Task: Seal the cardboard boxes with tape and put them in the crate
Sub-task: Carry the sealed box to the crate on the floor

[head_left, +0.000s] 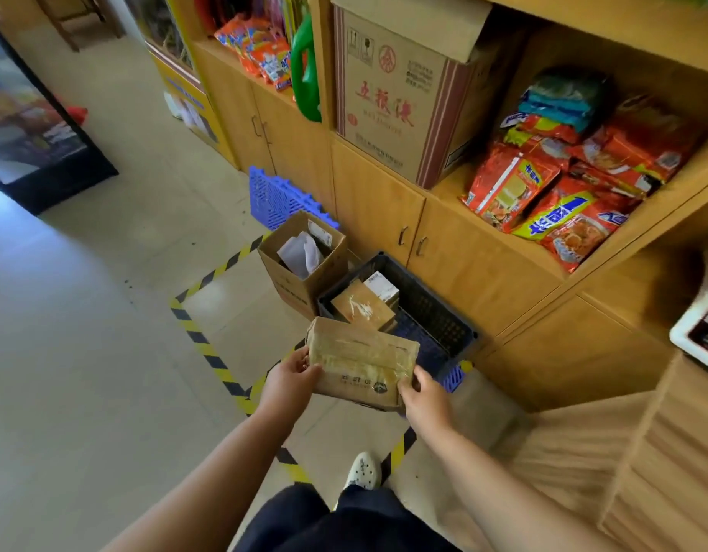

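I hold a flat cardboard box (pixel 360 362) with clear tape across its top, above the floor and just in front of the dark plastic crate (pixel 436 312). My left hand (pixel 290 376) grips its left end and my right hand (pixel 422 394) grips its right front corner. Inside the crate lie a taped brown box (pixel 362 308) and a small white box (pixel 382 286). The held box hides the crate's near edge.
An open cardboard carton (pixel 300 256) with paper inside stands left of the crate. A blue plastic pallet (pixel 276 197) leans on the wooden cabinets (pixel 384 209). Yellow-black tape (pixel 201 344) marks a square on the floor. My foot (pixel 362 470) is below. A counter (pixel 663 452) stands at right.
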